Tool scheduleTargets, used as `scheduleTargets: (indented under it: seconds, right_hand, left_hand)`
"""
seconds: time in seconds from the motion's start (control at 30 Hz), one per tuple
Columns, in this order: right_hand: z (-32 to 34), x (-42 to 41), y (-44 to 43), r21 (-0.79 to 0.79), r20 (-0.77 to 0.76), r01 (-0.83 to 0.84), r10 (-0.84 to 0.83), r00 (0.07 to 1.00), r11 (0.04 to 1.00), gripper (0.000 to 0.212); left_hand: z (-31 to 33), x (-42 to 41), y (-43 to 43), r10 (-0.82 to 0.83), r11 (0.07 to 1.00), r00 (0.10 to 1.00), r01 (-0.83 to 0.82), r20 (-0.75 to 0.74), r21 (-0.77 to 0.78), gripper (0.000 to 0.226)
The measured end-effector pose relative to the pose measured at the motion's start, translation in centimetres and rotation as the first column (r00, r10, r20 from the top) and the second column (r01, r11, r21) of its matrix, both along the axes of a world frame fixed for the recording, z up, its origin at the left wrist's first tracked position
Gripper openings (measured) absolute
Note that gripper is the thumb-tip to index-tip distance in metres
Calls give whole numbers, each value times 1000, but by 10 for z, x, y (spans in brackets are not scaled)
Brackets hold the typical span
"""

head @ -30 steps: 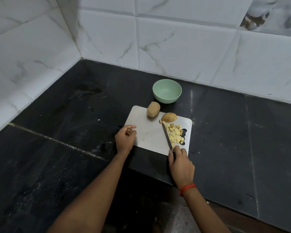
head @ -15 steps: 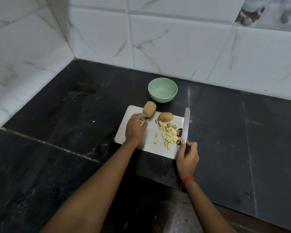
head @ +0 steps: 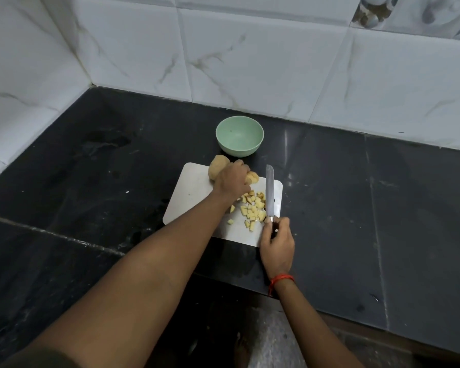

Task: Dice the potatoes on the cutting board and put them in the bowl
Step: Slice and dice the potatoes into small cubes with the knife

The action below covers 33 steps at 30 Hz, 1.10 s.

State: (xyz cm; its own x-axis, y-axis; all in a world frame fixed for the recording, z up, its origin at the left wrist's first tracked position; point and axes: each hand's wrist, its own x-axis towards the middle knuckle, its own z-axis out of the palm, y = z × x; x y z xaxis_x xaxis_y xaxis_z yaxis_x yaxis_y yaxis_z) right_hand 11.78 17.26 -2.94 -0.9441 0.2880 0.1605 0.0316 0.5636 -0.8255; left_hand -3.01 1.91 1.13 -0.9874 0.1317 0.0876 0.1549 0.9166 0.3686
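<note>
My left hand (head: 231,180) is at the half potato (head: 253,177), grip unclear, nearer than my right hand (head: 276,241) clutching the knife (head: 269,192), blade pointing toward the bowl (head: 239,136)

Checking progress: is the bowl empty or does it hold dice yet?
Empty: the bowl shows only bare green inside; the dice lie on the board.

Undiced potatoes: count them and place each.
2. The whole potato at the cutting board's far edge; the half potato beside it, partly under the left hand, which may hide more.
</note>
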Motion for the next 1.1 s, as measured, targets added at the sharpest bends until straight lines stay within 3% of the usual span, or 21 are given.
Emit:
scheduleTargets:
  seconds: [0.17,0.4,0.57,0.7,0.83,0.97,1.1]
  right_hand:
    - [0,0,0,0,10,-11,11,1000,1000,21]
    - [1,1,0,1,4,-12,12,1000,1000,21]
    - [2,2,1,0,13,-18,18,1000,1000,21]
    - [3,2,2,-4,14,-24,24,1000,1000,20]
    - [4,2,3,-18,8,-32,33,999,999,20]
    - [5,3,2,-35,-4,-45,45,999,998,19]
    - [5,2,2,-35,-4,-46,46,999,998,19]
  left_hand:
    - [-7,8,-6,2,998,998,2,-60,68,39]
    - [-8,18,-1,132,990,984,-126,-119,61,31]
    - [-6,24,0,95,991,985,-80,-143,106,44]
    - [-2,37,-6,-14,994,973,38,-231,101,35]
    - [-7,66,-35,65,988,938,-13,-340,151,32]
    - [-29,100,-66,177,967,948,-118,-264,224,30]
    - [-40,129,-73,206,916,975,-163,-82,366,42]
